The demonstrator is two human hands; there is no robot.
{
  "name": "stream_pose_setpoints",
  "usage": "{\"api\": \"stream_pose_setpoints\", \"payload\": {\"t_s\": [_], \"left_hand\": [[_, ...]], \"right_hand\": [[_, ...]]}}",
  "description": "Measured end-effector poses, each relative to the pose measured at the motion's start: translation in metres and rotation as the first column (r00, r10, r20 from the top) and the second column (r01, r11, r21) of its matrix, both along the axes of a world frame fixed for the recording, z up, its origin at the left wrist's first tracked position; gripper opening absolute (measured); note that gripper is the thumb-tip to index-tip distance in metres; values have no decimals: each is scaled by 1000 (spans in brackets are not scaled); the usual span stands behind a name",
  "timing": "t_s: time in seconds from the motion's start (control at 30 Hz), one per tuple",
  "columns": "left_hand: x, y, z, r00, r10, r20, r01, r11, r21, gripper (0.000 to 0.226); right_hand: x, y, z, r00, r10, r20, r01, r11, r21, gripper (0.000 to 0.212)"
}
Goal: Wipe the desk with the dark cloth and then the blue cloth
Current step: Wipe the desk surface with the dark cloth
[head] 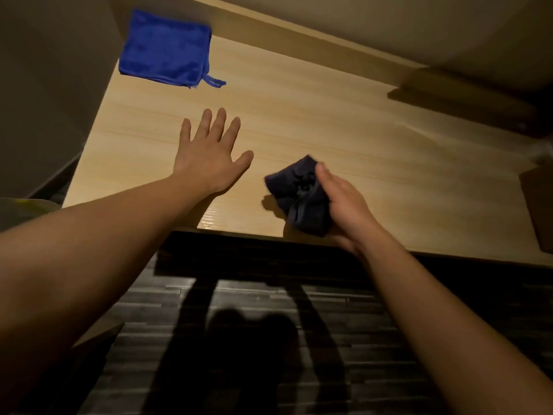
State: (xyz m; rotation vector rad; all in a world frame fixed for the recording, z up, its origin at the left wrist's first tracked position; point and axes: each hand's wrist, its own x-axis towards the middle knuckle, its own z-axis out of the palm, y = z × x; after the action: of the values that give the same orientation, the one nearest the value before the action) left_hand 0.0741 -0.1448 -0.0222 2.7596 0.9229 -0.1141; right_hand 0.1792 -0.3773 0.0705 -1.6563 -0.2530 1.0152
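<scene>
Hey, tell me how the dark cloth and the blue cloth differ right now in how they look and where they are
The dark cloth is bunched up in the right hand near the desk's front edge; the blue cloth lies folded flat and untouched at the far left corner. The dark cloth is navy, nearly black; the blue cloth is bright blue, with a small loop at one corner. The open left hand holds neither. Both look like soft cleaning cloths.

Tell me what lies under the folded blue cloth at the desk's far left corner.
The folded blue microfibre cloth lies flat on the light wooden desk; bare wood shows around its near and right edges. Whatever sits directly beneath it is covered and cannot be seen.
</scene>
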Motion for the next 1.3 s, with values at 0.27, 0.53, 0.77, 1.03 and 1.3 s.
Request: {"api": "stream_pose_setpoints", "payload": {"t_s": [0.27, 0.53, 0.77, 1.03, 1.3], "left_hand": [[3, -2, -3, 999, 33, 9, -33, 998, 44, 83], [4, 1, -9, 999, 48, -6, -47, 995, 91, 81], [4, 1, -9, 998, 57, -11, -55, 994, 93, 81], [3, 1, -8, 999, 51, -18, -50, 996, 69, 82], [5, 0, -3, 999, 44, -30, -43, 998, 47, 85]], "right_hand": [[175, 82, -2, 739, 179, 649, -92, 982, -165, 28], [258, 135, -78, 48, 734, 677, -288, 660, -694, 59], [276, 146, -80, -21, 752, 659, -326, 618, -716, 63], [213, 86, -81, -62, 741, 668, -388, 599, -700, 64], [108, -8, -76, -85, 746, 660, -457, 560, -691, 61]]}}
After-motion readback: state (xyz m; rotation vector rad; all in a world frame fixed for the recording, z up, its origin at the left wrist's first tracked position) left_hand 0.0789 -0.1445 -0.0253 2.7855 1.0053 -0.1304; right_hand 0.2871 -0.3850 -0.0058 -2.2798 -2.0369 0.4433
